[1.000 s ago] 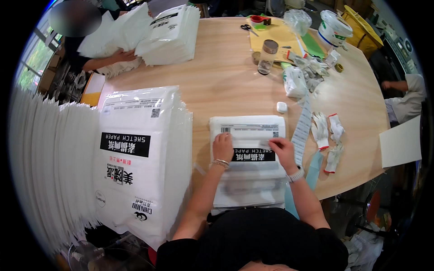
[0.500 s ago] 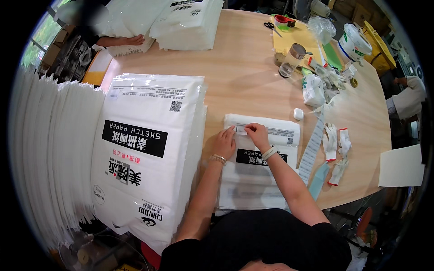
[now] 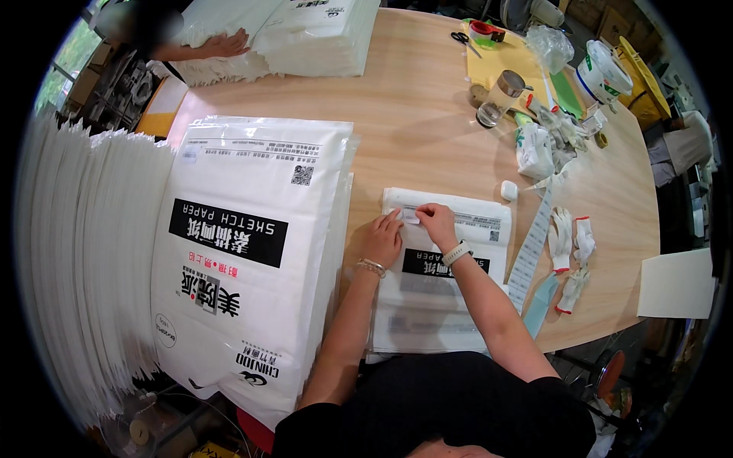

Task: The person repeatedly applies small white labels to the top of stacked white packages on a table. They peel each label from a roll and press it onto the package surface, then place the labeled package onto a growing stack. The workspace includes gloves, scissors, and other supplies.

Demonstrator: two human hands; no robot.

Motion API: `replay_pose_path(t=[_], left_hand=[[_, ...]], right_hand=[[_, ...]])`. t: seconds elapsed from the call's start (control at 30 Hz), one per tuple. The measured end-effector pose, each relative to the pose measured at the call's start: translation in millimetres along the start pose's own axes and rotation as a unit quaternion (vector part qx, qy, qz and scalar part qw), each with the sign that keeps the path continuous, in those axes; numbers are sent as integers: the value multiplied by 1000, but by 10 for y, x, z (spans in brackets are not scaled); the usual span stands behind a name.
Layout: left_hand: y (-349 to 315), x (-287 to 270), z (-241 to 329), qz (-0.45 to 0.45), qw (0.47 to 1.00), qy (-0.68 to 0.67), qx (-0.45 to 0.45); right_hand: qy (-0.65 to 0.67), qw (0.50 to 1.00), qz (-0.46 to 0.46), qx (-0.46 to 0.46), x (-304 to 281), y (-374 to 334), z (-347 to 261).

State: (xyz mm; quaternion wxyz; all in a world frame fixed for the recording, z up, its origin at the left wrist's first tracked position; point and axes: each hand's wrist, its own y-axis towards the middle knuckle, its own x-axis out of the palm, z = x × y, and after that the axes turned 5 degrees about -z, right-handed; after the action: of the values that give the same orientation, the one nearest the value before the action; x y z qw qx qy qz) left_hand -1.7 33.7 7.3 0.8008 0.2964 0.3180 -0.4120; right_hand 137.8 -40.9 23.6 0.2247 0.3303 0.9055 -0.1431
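Note:
Ahead of me lies a small stack of white plastic packs [image 3: 427, 301] with a black printed band. Near the top pack's far left corner, my right hand [image 3: 438, 227] pinches the edge of a small white label [image 3: 410, 217] that lies against the plastic. My left hand [image 3: 382, 241] rests on the pack's left edge, fingers stretched out, fingertips close to the label. To the right runs a long strip of printed labels [image 3: 529, 256], with a pale blue strip [image 3: 541, 304] at its near end.
Large white paper packs [image 3: 229, 305] are piled on the left beside a tall row of white sheets [image 3: 84, 267]. Work gloves [image 3: 560, 238], a white case [image 3: 509, 191], a glass jar [image 3: 500, 99] and scissors [image 3: 464, 40] lie right. Another person's hand [image 3: 225, 46] touches the far stack.
My hands stay at the label with hardly any movement, and the view has shifted slightly. The other person's hand has moved farther up onto the far stack.

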Motion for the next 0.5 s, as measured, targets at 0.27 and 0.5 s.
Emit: replay_pose_path(t=[0.27,0.5], left_hand=[[5,31,-31,11,1000,16,8],[-5,-12,36,-25,999,25,6]], right_hand=[[6,1000,3,10,31,18,18],[-5,1000,12,0,72,-9,26]])
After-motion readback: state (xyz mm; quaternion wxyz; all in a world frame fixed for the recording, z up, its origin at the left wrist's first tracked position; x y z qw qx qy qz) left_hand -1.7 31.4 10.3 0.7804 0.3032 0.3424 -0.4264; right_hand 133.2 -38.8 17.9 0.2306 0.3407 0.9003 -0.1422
